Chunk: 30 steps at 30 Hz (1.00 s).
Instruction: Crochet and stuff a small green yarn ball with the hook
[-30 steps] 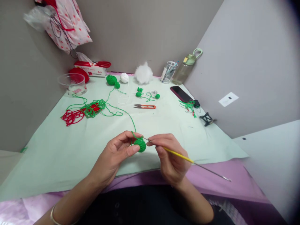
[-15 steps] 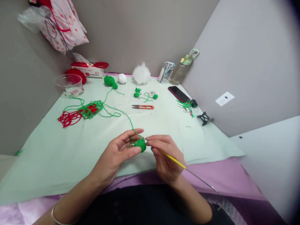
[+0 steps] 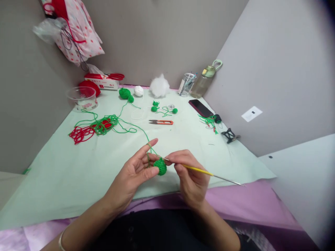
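Between the thumb and fingers of my left hand [image 3: 138,167] is a small round green crochet piece [image 3: 160,167]. Green yarn [image 3: 142,130] runs over the raised left index finger and back to a loose tangle. My right hand [image 3: 192,172] grips a crochet hook [image 3: 200,169] by its yellow handle, the long metal shank sticking out to the right. The hook's tip meets the top of the crochet piece; the stitch there is too small to make out.
Orange thread snips [image 3: 167,122] lie beyond my hands. Tangled red yarn [image 3: 81,135] is on the left, near a clear plastic tub [image 3: 89,104]. White stuffing [image 3: 159,87] sits at the back; a phone [image 3: 200,108] and a bottle [image 3: 202,83] stand to the right.
My left index finger has lifted, with the yarn over it. The hook has tilted closer to level, its tip now at the top of the crochet piece. The whole view has shifted slightly.
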Available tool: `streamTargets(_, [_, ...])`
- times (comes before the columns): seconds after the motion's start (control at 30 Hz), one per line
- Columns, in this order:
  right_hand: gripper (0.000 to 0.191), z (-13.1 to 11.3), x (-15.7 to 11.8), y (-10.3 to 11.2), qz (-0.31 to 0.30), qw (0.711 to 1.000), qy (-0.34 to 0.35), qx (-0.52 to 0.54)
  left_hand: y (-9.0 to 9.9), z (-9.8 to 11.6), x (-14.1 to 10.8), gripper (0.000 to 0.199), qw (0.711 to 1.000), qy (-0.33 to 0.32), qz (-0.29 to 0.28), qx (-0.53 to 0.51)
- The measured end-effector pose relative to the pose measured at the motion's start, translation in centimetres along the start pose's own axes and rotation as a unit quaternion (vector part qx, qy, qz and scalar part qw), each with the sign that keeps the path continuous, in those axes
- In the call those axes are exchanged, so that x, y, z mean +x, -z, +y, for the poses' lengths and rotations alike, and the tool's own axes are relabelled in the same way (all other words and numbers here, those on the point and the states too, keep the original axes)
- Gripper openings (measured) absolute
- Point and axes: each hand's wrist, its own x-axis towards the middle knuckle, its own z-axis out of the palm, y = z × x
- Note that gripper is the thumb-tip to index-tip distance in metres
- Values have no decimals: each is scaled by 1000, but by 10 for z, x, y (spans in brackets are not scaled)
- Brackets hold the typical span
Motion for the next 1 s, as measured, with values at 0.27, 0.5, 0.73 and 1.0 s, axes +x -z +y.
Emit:
streamTargets(0.27, [33, 5, -1, -1, -41, 997, 14, -62, 4, -2, 1, 55, 999, -20, -21, 32])
streamTargets(0.5, [32, 6, 2, -4, -28, 998, 4, -51, 5, -3, 4, 62, 999, -22, -20, 36])
streamTargets(0.73, [29, 4, 0, -9, -15, 1000, -4, -3, 5, 0, 5, 68, 999, -29, -17, 18])
streamTargets(1.0, [24, 8, 2, -9, 9, 999, -35, 8, 4, 0, 6, 61, 1000, -23, -5, 7])
